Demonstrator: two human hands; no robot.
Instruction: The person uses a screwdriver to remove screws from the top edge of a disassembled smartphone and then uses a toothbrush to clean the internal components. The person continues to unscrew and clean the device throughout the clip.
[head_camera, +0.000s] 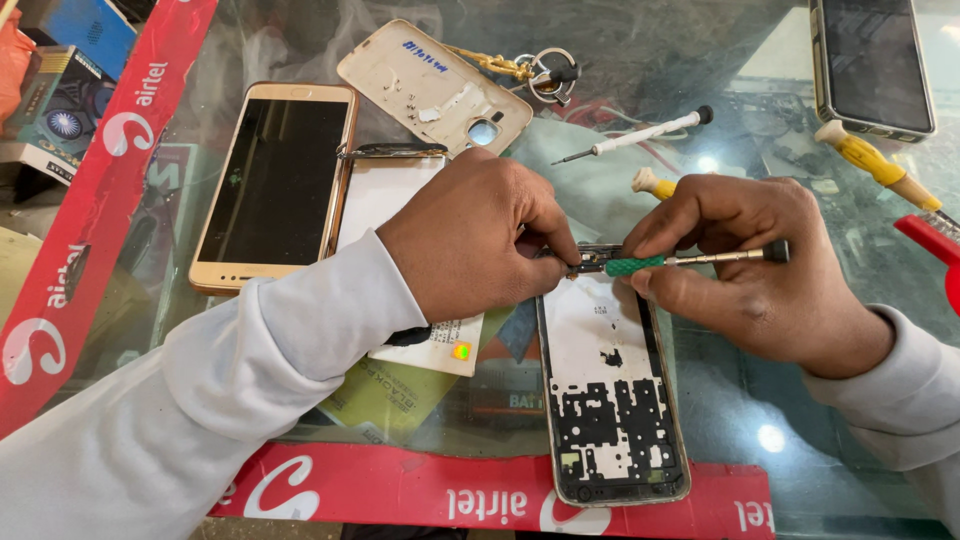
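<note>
Pinching the opened phone frame's (610, 400) top edge, my left hand (470, 235) closes tight — right hand (745, 265) grips a green-handled screwdriver (680, 261); thin, light, probably fragile.

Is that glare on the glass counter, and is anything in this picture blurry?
Head view: the glass countertop carries small bright reflections of lamps and a hazy sheen, so the things under it look washed out. The left hand, the right hand, the green-handled screwdriver and the opened phone frame are sharp. Shadows are soft, and straight edges bow slightly near the picture's borders.
</note>
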